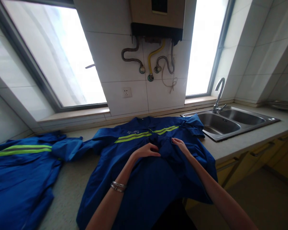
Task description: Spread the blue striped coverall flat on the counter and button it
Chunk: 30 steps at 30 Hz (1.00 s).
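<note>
A blue work jacket [139, 179] with yellow-green and grey reflective bands lies spread on the counter, its lower part reaching over the front edge toward me. My left hand [147, 150], with silver bangles on its wrist, has its fingers curled into the cloth at the jacket's middle front. Just to the right, my right hand [179, 144] pinches a raised fold of the same jacket; its fingertips are partly hidden by cloth. White lettering shows on the chest above the left hand.
Another blue garment [21, 179] with a similar band lies at the left, touching the jacket's sleeve. A double steel sink [220, 135] with a faucet [219, 95] is set into the counter [72, 182] at the right. Above hangs a water heater [157, 19] with pipes.
</note>
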Each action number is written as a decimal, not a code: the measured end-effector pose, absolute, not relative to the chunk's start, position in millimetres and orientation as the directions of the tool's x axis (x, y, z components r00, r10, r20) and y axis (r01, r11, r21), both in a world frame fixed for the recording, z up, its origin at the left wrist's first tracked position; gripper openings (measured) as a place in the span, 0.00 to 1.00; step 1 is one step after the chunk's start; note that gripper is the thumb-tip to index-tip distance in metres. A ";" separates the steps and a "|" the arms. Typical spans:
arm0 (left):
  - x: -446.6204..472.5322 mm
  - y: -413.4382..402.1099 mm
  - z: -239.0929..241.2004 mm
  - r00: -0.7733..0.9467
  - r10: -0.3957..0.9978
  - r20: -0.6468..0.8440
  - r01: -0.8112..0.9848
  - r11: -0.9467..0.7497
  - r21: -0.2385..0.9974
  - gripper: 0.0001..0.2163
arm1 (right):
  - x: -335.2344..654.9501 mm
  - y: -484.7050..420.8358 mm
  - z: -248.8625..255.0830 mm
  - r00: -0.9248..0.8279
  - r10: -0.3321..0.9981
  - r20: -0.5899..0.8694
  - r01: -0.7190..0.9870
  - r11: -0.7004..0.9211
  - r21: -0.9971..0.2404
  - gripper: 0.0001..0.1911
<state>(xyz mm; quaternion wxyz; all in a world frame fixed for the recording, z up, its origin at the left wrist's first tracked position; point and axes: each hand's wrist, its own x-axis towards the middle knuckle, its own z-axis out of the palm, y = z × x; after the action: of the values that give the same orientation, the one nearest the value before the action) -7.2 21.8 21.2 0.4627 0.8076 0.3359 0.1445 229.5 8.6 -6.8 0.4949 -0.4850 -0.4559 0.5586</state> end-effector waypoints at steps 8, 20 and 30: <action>-6.9 23.3 14.0 0.760 0.645 -0.073 0.290 -0.236 0.927 0.14 | 223.5 -26.4 39.5 -0.131 0.888 0.441 0.513 0.441 -0.736 0.18; -7.4 23.5 18.1 0.721 0.693 -0.010 0.096 -0.086 0.992 0.13 | 182.9 -52.4 33.9 -0.360 0.910 0.204 0.748 0.413 -0.520 0.12; -6.1 20.8 21.9 0.630 0.777 0.006 0.188 -0.160 0.969 0.17 | 189.1 -29.7 23.4 -0.367 0.921 0.135 0.536 0.328 -0.778 0.12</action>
<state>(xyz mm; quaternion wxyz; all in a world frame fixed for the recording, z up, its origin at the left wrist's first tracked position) -6.1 20.8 21.9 0.5529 0.7137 0.3378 0.2662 189.1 -29.7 23.4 0.2947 -0.4794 -0.7596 0.3261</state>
